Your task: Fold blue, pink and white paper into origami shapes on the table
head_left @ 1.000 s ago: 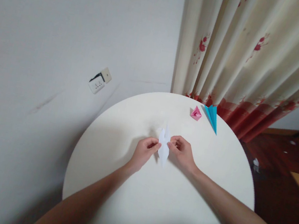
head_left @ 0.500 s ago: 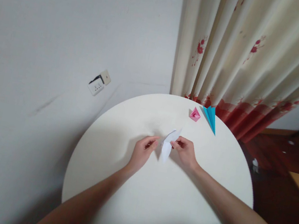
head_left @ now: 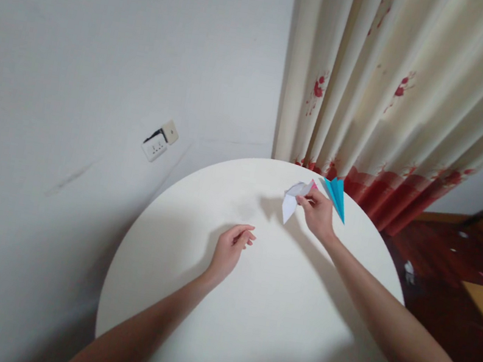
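Wall socket: a white plastic wall socket with a dark cable sits on the plain wall at far left, well apart from the work.
Left hand: the left hand rests on the round white worktop, fingers loosely curled, grip released and holding nothing. It is best left lying flat there, out of the other arm's way.
Folded piece: the white folded paper model hangs just above the worktop near its far edge, pointed end downward, its top touching the right fingertips.
Right hand: the right hand is stretched out toward the far rim, its grip pinched on the upper edge of the white folded paper model. A light pinch on the thick folded layers seems wisest; squeezing a single flap could flatten the creases.
Pink piece: a small pink folded paper shape shows only as a sliver behind the white model, so how close they are cannot be told.
Blue piece: a blue folded paper dart lies just beside the right hand, at the rim. The wrist should stay high so the knuckles do not nudge it.
Curtain: a cream fabric curtain with red flowers hangs behind the worktop.
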Tool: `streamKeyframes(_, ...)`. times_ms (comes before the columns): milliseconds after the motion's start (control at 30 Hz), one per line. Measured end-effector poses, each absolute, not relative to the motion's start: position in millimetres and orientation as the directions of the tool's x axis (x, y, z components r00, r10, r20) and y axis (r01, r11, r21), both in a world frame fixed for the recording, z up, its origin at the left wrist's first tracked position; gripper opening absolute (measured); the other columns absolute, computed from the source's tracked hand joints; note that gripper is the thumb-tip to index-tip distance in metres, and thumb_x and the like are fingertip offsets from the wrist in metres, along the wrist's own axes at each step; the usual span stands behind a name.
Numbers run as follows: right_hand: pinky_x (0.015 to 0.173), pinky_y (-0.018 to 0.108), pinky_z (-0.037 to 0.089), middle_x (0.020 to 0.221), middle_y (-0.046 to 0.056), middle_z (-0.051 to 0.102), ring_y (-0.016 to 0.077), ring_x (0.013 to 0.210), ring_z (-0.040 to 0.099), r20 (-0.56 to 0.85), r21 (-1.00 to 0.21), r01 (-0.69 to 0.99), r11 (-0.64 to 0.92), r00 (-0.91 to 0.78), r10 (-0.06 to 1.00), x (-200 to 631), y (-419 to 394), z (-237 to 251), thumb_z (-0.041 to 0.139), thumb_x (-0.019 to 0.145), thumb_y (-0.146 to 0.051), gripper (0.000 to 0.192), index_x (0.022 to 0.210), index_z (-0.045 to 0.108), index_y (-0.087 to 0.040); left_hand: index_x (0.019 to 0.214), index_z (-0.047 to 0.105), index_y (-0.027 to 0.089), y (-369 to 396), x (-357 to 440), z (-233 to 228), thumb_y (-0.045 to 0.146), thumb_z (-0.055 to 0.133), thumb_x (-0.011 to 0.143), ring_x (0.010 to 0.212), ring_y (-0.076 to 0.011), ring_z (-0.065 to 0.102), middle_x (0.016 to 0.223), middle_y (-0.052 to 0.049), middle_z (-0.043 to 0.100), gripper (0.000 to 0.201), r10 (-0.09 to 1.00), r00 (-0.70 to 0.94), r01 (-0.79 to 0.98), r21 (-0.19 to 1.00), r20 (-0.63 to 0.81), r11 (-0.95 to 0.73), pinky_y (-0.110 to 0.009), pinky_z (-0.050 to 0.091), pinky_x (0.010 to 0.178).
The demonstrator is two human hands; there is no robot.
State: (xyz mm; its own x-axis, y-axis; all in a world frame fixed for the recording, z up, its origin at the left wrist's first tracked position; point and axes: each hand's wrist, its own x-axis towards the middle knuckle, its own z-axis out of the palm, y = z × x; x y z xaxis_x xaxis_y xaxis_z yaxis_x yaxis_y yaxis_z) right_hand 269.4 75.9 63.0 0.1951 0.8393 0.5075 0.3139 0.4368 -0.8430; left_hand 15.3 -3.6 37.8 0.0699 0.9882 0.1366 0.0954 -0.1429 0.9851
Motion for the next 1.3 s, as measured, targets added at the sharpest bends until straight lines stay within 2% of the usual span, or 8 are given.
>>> streamKeyframes(133,0.070,0.031,0.048,0.084,0.007,0.069,0.0198,0.077,0.062,0.497,-0.590,0.721,0.362,-0.028,0.867,289.1,133.0,71.2,0.057,0.088,-0.033,0.021,0.081,0.066,-0.016,0.096,0.070,0.015,-1.3,14.0,35.3,0.037,0.057,0.088,0.068,-0.0141,0.061,0.078,-0.004,0.070,0.027,0.990,0.075,0.104,0.987,0.116,-0.124,-0.025,0.045,0.061)
streamKeyframes(400,0.079,0.029,0.043,0.089,0.009,0.074,0.0227,0.087,0.062,0.244,-0.339,0.880,0.333,-0.260,0.934,298.2,189.9,66.1,0.070,0.076,-0.023,0.010,0.079,0.075,-0.015,0.093,0.069,0.015,2.1,11.9,31.8,0.032,0.055,0.086,0.063,-0.0131,0.059,0.071,-0.001,0.067,0.023,0.989,0.097,0.097,0.988,0.113,-0.123,-0.025,0.042,0.059)
streamKeyframes(533,0.092,0.035,0.040,0.101,0.014,0.073,0.0294,0.108,0.056,0.140,-0.204,0.937,0.284,-0.259,0.956,298.5,203.5,70.5,0.077,0.071,-0.019,0.014,0.085,0.077,-0.016,0.092,0.069,0.015,4.9,10.6,28.9,0.032,0.055,0.086,0.063,-0.0131,0.058,0.070,-0.001,0.067,0.023,0.988,0.093,0.113,0.985,0.120,-0.130,-0.025,0.042,0.059)
streamKeyframes(700,0.096,0.042,0.038,0.103,0.018,0.069,0.0321,0.109,0.054,0.071,-0.101,0.970,0.222,-0.216,0.974,301.1,206.9,78.6,0.080,0.071,-0.020,0.020,0.089,0.077,-0.012,0.092,0.069,0.016,5.8,10.4,30.5,0.031,0.054,0.086,0.063,-0.0128,0.058,0.070,-0.001,0.067,0.022,0.989,0.086,0.115,0.985,0.123,-0.132,-0.024,0.042,0.059)
streamKeyframes(1000,0.098,0.050,0.041,0.114,0.013,0.069,0.0339,0.118,0.052,0.110,-0.109,0.962,0.250,-0.239,0.965,324.8,186.8,109.4,0.078,0.072,-0.016,0.028,0.099,0.077,-0.020,0.098,0.069,0.016,8.6,4.6,28.3,0.032,0.053,0.089,0.071,-0.0154,0.064,0.078,-0.004,0.071,0.024,0.980,0.054,0.192,0.962,0.189,-0.196,-0.026,0.049,0.065)
streamKeyframes(1100,0.101,0.048,0.041,0.127,0.014,0.064,0.0302,0.120,0.052,0.270,-0.145,0.957,0.252,-0.207,0.940,328.3,160.0,122.9,0.058,0.087,-0.017,0.030,0.114,0.071,-0.017,0.106,0.068,0.017,12.6,-1.5,29.2,0.032,0.048,0.093,0.095,-0.0200,0.069,0.102,-0.009,0.074,0.028,0.960,0.056,0.313,0.908,0.276,-0.279,-0.034,0.053,0.084)
streamKeyframes(1200,0.097,0.043,0.046,0.111,0.015,0.069,0.0267,0.106,0.060,0.597,-0.357,0.884,0.303,-0.033,0.801,316.2,112.1,116.4,0.049,0.090,-0.016,0.030,0.111,0.070,-0.013,0.125,0.062,0.016,13.2,-5.2,28.9,0.029,0.042,0.097,0.124,-0.0224,0.059,0.131,-0.012,0.065,0.037,0.923,0.124,0.501,0.780,0.365,-0.376,-0.041,0.044,0.108)
streamKeyframes(1300,0.099,0.046,0.047,0.115,0.014,0.069,0.0286,0.110,0.060,0.623,-0.449,0.817,0.362,-0.003,0.782,289.6,56.0,87.7,0.047,0.091,-0.022,0.032,0.116,0.067,-0.016,0.143,0.048,0.012,8.8,-3.8,26.5,0.027,0.038,0.098,0.142,-0.0237,0.041,0.150,-0.015,0.049,0.048,0.889,0.258,0.669,0.593,0.379,-0.447,-0.045,0.031,0.119)
